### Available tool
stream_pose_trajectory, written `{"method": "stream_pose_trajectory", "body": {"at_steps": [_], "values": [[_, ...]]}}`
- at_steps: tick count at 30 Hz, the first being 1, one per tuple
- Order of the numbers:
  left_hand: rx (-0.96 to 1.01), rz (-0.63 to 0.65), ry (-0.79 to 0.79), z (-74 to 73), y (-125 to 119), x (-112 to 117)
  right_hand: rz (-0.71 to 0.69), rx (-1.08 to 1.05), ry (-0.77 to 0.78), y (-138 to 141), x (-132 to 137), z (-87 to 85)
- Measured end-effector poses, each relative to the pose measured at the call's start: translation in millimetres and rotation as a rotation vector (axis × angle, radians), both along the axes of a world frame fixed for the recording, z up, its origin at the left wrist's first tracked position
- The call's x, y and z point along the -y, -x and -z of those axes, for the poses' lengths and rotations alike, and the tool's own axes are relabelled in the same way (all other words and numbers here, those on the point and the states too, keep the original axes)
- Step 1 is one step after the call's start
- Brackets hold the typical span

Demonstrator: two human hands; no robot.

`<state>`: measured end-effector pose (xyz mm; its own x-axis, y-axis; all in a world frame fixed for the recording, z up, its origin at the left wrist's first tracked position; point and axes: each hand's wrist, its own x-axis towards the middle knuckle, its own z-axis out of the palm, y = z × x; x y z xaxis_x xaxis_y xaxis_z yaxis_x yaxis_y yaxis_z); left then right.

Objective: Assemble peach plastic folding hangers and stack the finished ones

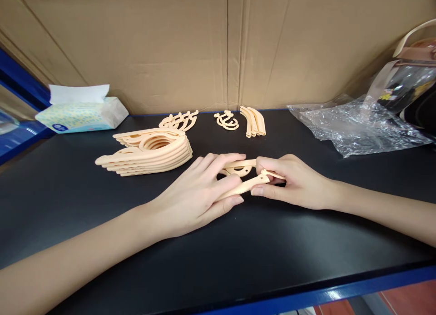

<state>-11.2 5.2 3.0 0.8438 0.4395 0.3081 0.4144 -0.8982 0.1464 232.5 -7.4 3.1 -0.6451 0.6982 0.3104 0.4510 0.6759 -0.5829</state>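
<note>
Near the middle of the table, my left hand (204, 194) is wrapped round a cream plastic folding-hanger piece (247, 185) with small holes at its end. My right hand (289, 183) is closed at the right end of that piece, pinching a thin cream plastic part that looks like a hanger hook (274, 174). The hook touches the end of the piece; my fingers hide the rest of it. To the left lies a neat stack of matching hanger pieces (160, 153). Behind it are several cream hooks (180, 121), with a smaller group of hooks (226, 120) and several short curved bars (252, 122) further right.
A tissue pack (81, 115) sits at the back left. At the back right lies a crumpled clear plastic bag (354, 126) beside a transparent handbag (408, 87). Cardboard (153, 47) walls off the back of the black table (211, 269), which has a blue front edge.
</note>
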Motion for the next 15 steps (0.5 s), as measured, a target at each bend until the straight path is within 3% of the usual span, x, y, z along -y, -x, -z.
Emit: {"method": "stream_pose_trajectory", "body": {"at_steps": [15], "values": [[0.005,0.066,0.008,-0.5,-1.2,-2.1,-0.109,0.085,-0.079,-0.9,1.5,-0.4]]}}
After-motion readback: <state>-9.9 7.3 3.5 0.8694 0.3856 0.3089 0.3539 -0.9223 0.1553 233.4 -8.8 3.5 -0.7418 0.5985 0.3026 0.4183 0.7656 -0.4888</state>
